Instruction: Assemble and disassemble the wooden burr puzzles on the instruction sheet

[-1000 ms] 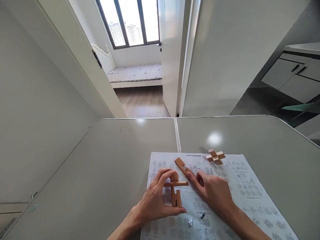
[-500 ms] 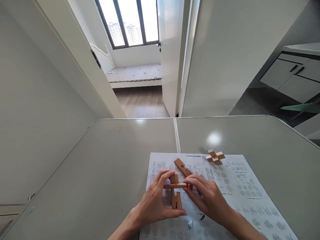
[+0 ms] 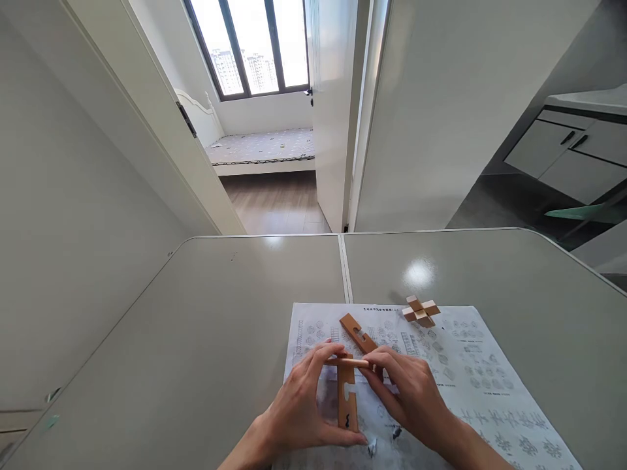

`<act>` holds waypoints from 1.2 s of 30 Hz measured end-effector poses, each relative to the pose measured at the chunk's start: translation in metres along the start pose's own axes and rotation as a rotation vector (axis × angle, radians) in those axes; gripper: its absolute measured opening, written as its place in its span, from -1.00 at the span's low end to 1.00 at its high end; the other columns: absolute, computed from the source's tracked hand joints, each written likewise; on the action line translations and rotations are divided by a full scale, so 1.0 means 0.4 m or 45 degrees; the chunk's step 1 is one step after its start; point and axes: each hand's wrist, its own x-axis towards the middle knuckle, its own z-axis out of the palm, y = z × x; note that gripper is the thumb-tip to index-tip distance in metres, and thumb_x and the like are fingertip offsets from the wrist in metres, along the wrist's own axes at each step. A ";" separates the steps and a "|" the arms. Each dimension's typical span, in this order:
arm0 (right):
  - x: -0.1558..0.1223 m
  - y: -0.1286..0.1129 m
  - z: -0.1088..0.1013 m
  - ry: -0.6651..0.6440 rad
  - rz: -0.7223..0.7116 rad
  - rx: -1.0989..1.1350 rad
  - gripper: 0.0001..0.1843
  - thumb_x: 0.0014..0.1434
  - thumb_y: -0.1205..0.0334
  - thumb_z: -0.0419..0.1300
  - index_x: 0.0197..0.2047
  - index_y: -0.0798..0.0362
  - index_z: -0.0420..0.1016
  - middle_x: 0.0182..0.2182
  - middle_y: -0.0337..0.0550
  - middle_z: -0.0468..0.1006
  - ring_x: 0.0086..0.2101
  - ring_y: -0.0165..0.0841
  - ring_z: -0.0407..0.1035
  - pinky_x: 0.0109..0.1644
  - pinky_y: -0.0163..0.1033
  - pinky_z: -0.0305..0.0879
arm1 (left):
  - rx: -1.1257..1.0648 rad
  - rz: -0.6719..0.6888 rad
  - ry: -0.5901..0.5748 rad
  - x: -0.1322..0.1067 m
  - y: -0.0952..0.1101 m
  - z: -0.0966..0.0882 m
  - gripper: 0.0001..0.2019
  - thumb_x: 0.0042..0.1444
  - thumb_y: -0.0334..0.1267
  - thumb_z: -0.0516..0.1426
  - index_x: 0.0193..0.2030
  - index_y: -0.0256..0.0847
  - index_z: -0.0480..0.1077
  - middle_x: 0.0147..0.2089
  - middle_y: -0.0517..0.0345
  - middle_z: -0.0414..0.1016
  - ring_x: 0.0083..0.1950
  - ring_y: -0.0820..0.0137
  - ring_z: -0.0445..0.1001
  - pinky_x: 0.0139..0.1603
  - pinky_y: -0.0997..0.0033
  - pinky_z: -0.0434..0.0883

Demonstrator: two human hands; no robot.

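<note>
My left hand (image 3: 304, 398) grips a notched wooden puzzle piece (image 3: 347, 408) by its ends, fingers at the top and thumb at the bottom. A dark mark shows near the piece's lower end. My right hand (image 3: 409, 388) pinches the end of a second wooden puzzle piece (image 3: 350, 362), seen edge-on and lying across the upper part of the first. Its left end reaches my left fingers. Just beyond my hands, another notched wooden piece (image 3: 356, 331) rests slanted on the printed paper sheet (image 3: 465, 378), partly hidden by my right hand.
An assembled wooden interlocking puzzle (image 3: 421, 311) sits at the sheet's far edge. Small dark and pale scraps (image 3: 373, 448) lie near my thumb. The grey table (image 3: 196, 339) has a seam down its middle. Past it are an open door and a bed (image 3: 269, 147).
The crosspiece has shifted toward the far end of the notched piece. The notched piece appears lower and tilted more toward me. Both hands stay on their pieces.
</note>
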 end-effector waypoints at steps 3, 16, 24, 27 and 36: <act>0.001 0.006 -0.001 0.028 0.008 -0.041 -0.95 0.52 0.32 0.16 -0.02 0.01 0.44 -0.34 -0.18 0.61 -0.47 -0.40 0.49 -0.36 -0.31 0.36 | 0.015 0.040 0.012 0.001 0.001 0.000 0.13 -0.19 0.14 0.55 0.46 -0.03 0.11 0.35 -0.17 0.46 0.47 -0.19 0.36 0.46 -0.22 0.39; -0.013 0.014 0.006 0.213 -0.070 0.045 -0.84 0.44 0.45 0.20 0.01 0.03 0.45 -0.25 -0.08 0.65 -0.34 -0.34 0.60 -0.33 -0.30 0.51 | 0.015 -0.009 0.508 0.011 0.005 0.005 -0.46 0.30 0.13 0.25 0.26 -0.11 0.28 0.24 -0.17 0.44 0.28 0.03 0.46 0.28 -0.04 0.48; -0.008 -0.005 0.003 0.210 -0.197 0.018 -0.75 0.43 0.45 0.20 0.11 0.01 0.46 -0.18 0.00 0.71 -0.24 -0.29 0.67 -0.26 -0.27 0.61 | -0.453 -0.348 0.080 0.019 0.025 0.014 -0.60 0.47 0.11 0.04 -0.14 -0.21 0.41 -0.39 0.14 0.53 -0.41 0.42 0.49 -0.33 0.45 0.43; -0.003 -0.009 0.007 0.150 -0.166 0.039 -0.77 0.43 0.43 0.19 0.10 0.01 0.45 -0.20 -0.03 0.72 -0.30 -0.32 0.65 -0.29 -0.28 0.59 | -0.564 -0.384 0.104 0.023 0.037 0.018 -0.58 0.48 0.12 0.03 -0.23 -0.20 0.36 -0.46 0.22 0.43 -0.48 0.48 0.40 -0.42 0.52 0.37; 0.011 -0.016 0.015 0.056 -0.207 -0.008 -0.50 0.43 0.51 0.09 0.36 0.05 0.43 -0.18 -0.01 0.72 -0.25 -0.29 0.67 -0.20 -0.28 0.63 | -0.483 -0.357 0.075 0.031 0.039 0.011 -0.61 0.44 0.08 0.10 -0.22 -0.23 0.44 -0.49 0.25 0.32 -0.50 0.51 0.26 -0.46 0.56 0.29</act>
